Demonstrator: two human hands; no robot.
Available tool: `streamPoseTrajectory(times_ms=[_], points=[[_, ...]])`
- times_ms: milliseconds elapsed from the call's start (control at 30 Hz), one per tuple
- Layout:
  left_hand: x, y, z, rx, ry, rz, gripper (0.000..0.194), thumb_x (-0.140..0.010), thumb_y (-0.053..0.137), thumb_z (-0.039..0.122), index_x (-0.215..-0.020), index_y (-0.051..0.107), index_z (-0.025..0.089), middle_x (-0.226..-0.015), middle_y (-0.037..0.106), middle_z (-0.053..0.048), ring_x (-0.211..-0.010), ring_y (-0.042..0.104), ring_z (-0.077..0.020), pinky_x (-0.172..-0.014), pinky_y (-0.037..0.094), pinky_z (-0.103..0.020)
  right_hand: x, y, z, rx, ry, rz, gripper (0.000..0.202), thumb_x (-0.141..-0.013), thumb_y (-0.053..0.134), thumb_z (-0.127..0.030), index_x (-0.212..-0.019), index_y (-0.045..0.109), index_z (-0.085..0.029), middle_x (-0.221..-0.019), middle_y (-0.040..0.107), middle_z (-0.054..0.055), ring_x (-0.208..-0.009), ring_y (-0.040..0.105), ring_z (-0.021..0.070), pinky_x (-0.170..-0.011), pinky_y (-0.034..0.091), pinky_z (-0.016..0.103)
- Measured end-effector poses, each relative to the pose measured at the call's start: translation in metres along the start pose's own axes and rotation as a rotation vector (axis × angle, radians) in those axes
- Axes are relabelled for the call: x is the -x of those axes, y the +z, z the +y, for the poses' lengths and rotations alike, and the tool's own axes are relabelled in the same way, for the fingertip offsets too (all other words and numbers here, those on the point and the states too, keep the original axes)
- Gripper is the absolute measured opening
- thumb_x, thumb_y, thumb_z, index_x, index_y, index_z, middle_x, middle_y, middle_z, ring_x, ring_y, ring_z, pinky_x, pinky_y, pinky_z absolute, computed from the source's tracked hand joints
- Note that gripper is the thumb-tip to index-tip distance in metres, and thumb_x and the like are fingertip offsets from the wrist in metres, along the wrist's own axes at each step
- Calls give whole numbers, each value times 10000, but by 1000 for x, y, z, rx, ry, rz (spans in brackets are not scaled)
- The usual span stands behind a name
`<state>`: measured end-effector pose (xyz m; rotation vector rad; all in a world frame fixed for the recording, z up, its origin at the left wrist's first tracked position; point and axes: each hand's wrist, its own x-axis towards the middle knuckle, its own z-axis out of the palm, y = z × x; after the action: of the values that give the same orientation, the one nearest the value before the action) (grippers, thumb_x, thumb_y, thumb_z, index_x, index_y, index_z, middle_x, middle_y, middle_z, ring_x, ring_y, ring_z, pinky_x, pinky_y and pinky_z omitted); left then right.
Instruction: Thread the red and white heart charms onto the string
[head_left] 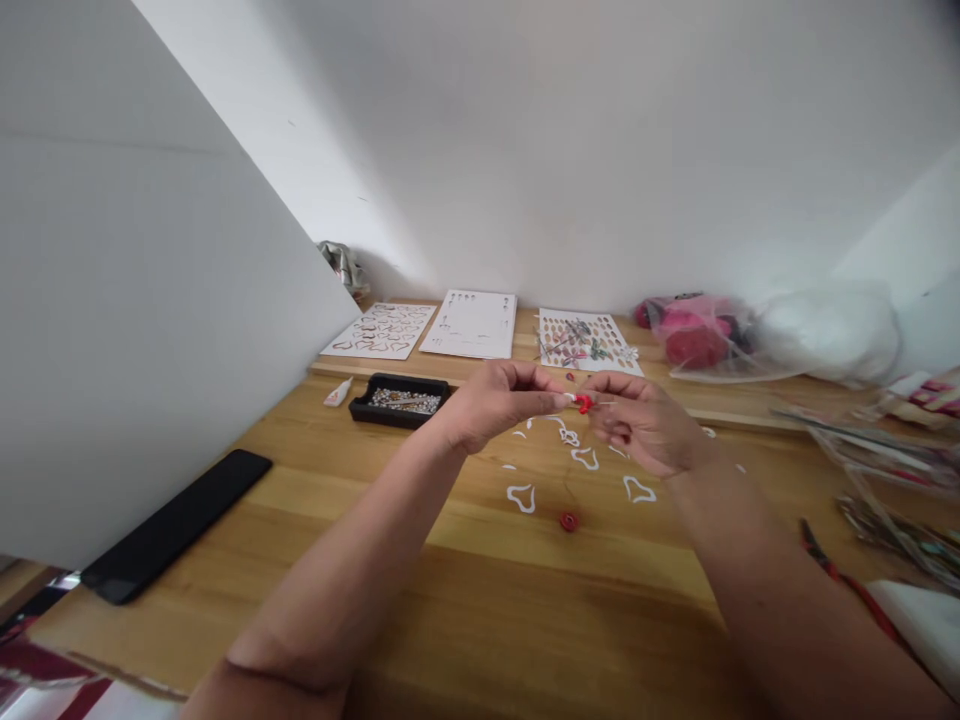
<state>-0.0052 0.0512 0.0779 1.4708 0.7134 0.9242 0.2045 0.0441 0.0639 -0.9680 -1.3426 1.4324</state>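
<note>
Above the middle of the table, my left hand [504,402] pinches a small white piece between thumb and fingertips. My right hand [641,418] is closed on a small red thread-like piece [584,403] that touches the white one. A thin pale line sticks out by the right fingers; its kind is too small to tell. Below the hands lies a small red coil [568,522], with a fine thread running up from it. White wing-shaped outline cut-outs lie around it, one at the left [521,498] and one at the right [639,489].
A black tray [360,408] of small beads and a white glue tube [338,392] stand left. Printed sheets [469,325] lie on the raised back ledge, beside bagged pink yarn [694,335]. A black flat object [176,522] lies far left, red-handled pliers [847,578] right.
</note>
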Motion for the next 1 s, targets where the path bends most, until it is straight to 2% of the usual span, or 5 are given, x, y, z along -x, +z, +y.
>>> streamPoseTrajectory(times_ms=[233,467,600,767,1000], points=[[-4,3,-2,98,30,235,187,-714,791,302,-720,668,162,-603,551,33,-545,396,-67,-560,308,-256,1,13,7,40,-2,-40,224,-728,802,-343,-705,637,-192,-514,415,-81,-429,307,45,-434,195,226],[-4,0,0,-16,15,310,171,-719,787,305,-724,689,166,-609,551,39,-535,376,-60,-571,310,-263,16,19,-11,425,-240,61,228,-844,695,-317,-678,603,-192,-532,437,-57,-470,310,68,-445,209,244],[-3,-1,-1,-70,-14,261,178,-709,793,314,-737,698,166,-628,585,32,-552,417,-64,-587,333,-259,24,19,-19,619,-359,137,155,-869,660,-265,-729,643,-201,-543,473,-44,-472,348,79,-440,244,245],[-1,-2,-4,-181,-24,165,218,-706,785,354,-770,715,158,-731,663,-16,-649,521,-100,-618,374,-266,27,18,-19,743,-472,173,109,-871,674,-262,-773,693,-218,-515,329,-70,-476,307,86,-452,273,247],[0,-2,-2,-283,-51,-1,204,-719,755,346,-772,728,151,-715,665,-19,-637,513,-105,-605,369,-270,23,14,-20,817,-508,192,108,-855,687,-269,-769,721,-212,-516,291,-71,-478,285,86,-454,248,264]])
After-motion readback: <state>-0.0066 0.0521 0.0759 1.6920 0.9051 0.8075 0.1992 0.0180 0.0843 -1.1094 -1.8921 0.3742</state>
